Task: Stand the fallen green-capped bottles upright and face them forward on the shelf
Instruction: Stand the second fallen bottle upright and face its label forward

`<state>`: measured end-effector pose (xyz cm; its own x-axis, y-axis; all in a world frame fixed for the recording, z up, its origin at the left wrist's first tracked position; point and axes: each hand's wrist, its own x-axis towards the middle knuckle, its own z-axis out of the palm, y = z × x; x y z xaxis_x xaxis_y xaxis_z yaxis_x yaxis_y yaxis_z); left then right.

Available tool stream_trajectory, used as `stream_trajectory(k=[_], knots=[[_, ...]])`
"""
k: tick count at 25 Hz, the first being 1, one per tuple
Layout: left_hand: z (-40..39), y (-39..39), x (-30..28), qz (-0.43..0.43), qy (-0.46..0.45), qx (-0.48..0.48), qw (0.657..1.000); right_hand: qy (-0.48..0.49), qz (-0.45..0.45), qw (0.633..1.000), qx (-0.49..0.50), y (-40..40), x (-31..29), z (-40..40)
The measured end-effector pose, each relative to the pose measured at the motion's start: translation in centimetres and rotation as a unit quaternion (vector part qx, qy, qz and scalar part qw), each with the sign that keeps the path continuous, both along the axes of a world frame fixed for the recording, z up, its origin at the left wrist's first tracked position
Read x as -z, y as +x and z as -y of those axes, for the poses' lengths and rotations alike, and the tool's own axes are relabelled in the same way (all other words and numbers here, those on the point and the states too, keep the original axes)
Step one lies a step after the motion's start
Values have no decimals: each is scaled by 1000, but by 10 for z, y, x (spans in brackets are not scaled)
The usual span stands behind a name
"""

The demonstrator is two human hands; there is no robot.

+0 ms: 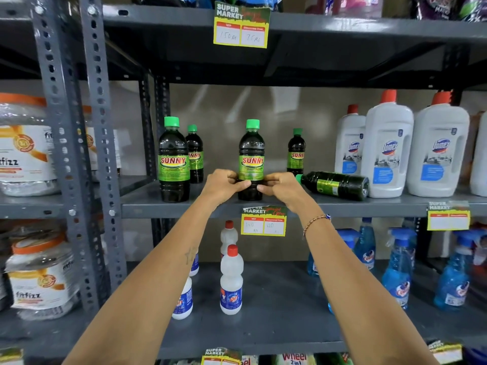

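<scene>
A dark green-capped bottle (251, 154) stands upright at the front middle of the grey shelf (184, 209), its SUNNY label facing me. My left hand (224, 184) and my right hand (282, 187) both grip its lower body from either side. To the right a fallen green-capped bottle (334, 185) lies on its side, cap pointing left, close to my right hand. A front left bottle (173, 160) stands upright with its label forward. Behind stand two more: a back left bottle (195, 154) and a back right bottle (296, 151).
White Domex bottles (387, 146) with red caps crowd the shelf's right side, touching the fallen bottle's base. A perforated grey upright (100, 154) bounds the left. A price tag (263, 221) hangs on the shelf edge. White and blue bottles fill the shelf below.
</scene>
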<state>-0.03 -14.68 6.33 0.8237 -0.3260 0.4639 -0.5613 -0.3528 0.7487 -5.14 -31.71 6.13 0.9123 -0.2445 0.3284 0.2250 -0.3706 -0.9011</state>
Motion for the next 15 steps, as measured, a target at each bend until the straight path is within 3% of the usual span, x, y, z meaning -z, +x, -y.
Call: stream_trajectory(k=[10, 12, 15], knots=[[-7, -23, 9, -1, 4, -7, 1000, 26, 11, 999, -16, -26, 7, -4], [-7, -31, 15, 43, -28, -58, 997, 33, 17, 999, -2, -30, 7, -1], [0, -53, 27, 202, -75, -113, 970, 31, 37, 998, 49, -38, 4, 7]])
